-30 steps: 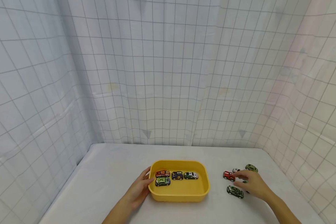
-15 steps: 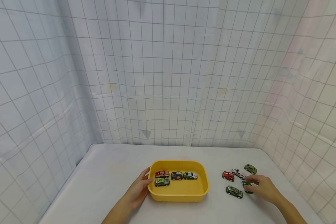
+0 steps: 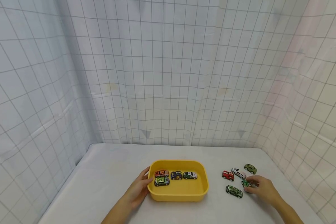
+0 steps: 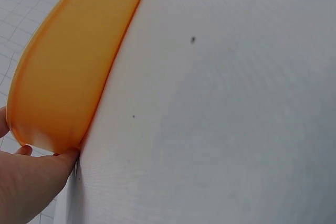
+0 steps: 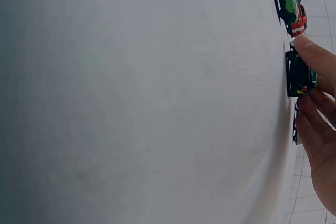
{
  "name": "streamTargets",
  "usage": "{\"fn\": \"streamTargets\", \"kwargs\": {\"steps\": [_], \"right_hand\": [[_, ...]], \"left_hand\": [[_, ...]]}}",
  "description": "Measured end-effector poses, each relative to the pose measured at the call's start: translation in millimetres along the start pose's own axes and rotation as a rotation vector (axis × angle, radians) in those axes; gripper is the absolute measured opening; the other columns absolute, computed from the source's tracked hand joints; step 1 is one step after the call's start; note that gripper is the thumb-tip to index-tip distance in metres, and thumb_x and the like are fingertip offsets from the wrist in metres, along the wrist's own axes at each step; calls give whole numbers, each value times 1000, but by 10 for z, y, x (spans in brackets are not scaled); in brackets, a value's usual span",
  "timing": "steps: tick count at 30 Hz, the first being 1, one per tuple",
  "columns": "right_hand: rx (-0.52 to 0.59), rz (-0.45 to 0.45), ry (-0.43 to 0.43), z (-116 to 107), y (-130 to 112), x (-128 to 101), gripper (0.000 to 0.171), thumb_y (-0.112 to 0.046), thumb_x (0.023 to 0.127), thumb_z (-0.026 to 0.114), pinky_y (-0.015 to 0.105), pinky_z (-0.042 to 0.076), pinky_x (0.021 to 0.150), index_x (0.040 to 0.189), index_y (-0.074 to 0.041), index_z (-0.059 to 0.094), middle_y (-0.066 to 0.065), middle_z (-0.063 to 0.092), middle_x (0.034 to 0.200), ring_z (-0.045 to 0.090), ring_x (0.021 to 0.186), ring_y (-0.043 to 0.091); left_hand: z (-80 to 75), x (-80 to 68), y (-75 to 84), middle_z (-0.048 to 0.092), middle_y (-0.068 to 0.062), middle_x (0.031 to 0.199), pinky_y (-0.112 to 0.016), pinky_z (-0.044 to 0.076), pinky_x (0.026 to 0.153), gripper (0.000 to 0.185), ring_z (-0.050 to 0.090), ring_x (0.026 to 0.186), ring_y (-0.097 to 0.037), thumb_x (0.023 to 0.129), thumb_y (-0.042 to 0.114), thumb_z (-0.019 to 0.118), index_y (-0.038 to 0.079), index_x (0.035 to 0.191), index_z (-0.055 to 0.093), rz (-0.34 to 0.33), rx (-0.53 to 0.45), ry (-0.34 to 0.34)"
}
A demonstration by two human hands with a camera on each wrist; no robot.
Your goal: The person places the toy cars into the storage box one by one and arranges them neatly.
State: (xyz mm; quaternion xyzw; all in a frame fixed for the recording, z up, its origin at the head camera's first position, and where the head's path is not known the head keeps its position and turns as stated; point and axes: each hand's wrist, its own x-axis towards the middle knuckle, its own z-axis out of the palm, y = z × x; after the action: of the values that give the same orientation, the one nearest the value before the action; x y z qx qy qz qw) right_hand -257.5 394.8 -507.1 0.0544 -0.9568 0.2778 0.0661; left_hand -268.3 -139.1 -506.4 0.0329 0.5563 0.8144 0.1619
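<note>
Green toy car (image 3: 245,183) — the right hand (image 3: 264,189) is pinching it.
The left hand (image 3: 137,190) is resting flat against the yellow tray (image 3: 179,193) — fingers loose.

The right hand (image 3: 264,188) hides most of the dark green toy car (image 3: 246,183).

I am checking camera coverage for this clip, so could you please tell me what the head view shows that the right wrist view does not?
Only the head view shows the yellow tray with four toy cars in it, the left hand resting on its left end, and the white car and olive car on the table. Only the right wrist view shows, close up, the fingers pinching the small green car. Both show the right hand, that car and the table.
</note>
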Motion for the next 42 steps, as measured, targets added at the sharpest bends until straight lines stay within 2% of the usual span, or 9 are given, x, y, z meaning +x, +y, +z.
{"fn": "streamTargets", "kwargs": {"steps": [4, 9, 16, 20, 24, 30, 36, 39, 42], "right_hand": [[-32, 23, 9, 18, 11, 4, 53, -35, 76, 93, 47, 57, 83, 111, 0, 74, 5, 73, 101, 68, 91, 25], [-41, 68, -22, -10, 20, 16, 56, -33, 77, 92, 44, 57, 81, 115, 3, 73, 3, 73, 99, 68, 89, 21], [42, 136, -91, -60, 13, 17, 48, -16, 82, 85, 56, 54, 90, 121, 7, 69, 17, 72, 110, 68, 103, 37], [35, 192, -109, -79, 23, 19, 49, -21, 82, 86, 59, 51, 90, 120, 6, 71, 17, 72, 109, 66, 103, 39], [41, 234, -103, -88, 44, 20, 51, -27, 81, 87, 55, 52, 88, 120, 3, 73, 8, 72, 105, 66, 99, 30], [39, 241, -95, -73, 82, 23, 46, -24, 84, 84, 47, 52, 80, 120, 2, 73, 4, 70, 102, 62, 94, 24], [20, 193, -62, -90, 47, 42, 41, -16, 85, 79, 44, 52, 78, 120, 4, 71, 5, 70, 103, 61, 92, 23], [6, 153, -49, -117, 17, 57, 39, -14, 84, 78, 44, 53, 78, 118, 5, 72, 8, 71, 104, 62, 93, 25], [2, 119, -40, -146, -16, 72, 40, -13, 84, 78, 51, 54, 82, 118, 5, 72, 14, 72, 109, 65, 98, 31]], "left_hand": [[-7, 9, -6, 4, -34, 166, -57, 19, 120, 71, 12, 152, -48, 106, 5, 48, 6, 165, 8, 0, 3, 0], [-11, 11, -8, 4, -34, 166, -57, 19, 120, 71, 12, 152, -48, 106, 5, 47, 6, 165, 8, 3, -2, -6], [0, 0, -7, 5, -33, 166, -58, 19, 120, 71, 14, 151, -48, 105, 4, 47, 6, 165, 9, 2, -8, 1], [8, -3, -5, 8, -33, 166, -57, 19, 120, 70, 16, 151, -48, 105, 4, 47, 6, 164, 10, 3, -5, 6], [15, -11, -1, 8, -33, 165, -57, 19, 120, 69, 17, 151, -48, 105, 3, 47, 5, 164, 11, 4, -4, 7], [28, -19, 7, 7, -34, 165, -57, 19, 120, 69, 15, 151, -48, 106, 3, 46, 5, 164, 9, 8, -1, 3], [26, -16, 0, 7, -34, 165, -57, 19, 120, 69, 16, 151, -48, 105, 2, 45, 5, 164, 10, 8, -7, 6], [22, -11, -2, 7, -34, 165, -58, 19, 120, 69, 16, 151, -49, 106, 2, 45, 4, 164, 9, 10, -3, 7], [19, -9, -1, 7, -35, 165, -58, 19, 120, 69, 16, 151, -49, 106, 2, 45, 4, 164, 9, 12, -2, 6]]}}
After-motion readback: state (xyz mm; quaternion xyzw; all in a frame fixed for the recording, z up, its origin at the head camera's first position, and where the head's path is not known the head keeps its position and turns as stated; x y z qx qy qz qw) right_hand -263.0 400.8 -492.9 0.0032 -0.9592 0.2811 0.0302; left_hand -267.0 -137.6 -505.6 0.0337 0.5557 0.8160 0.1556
